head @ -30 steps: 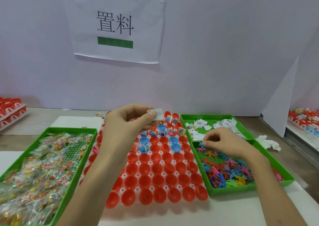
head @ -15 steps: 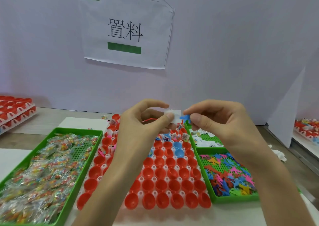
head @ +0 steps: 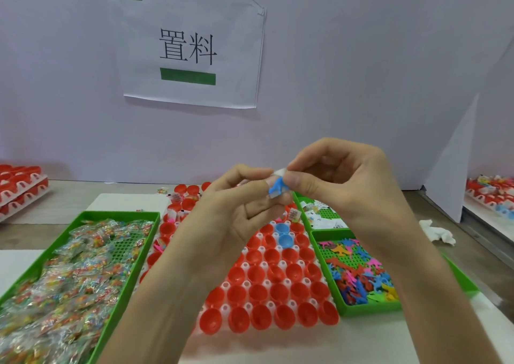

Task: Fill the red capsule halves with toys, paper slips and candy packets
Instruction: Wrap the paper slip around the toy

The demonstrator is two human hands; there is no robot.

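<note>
Left hand pinching paper slip, probably, right hand pinching blue toy

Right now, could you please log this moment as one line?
left hand + right hand: jointly pinch slip, blue toy | where: above red capsules

The capsule rack lies between the candy tray, left, and the toy tray, right, with the slip tray behind the latter.

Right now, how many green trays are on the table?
3. The left tray holds candy packets. At the right, the far tray holds paper slips and the near tray holds toys. The right hand could hide more.
</note>
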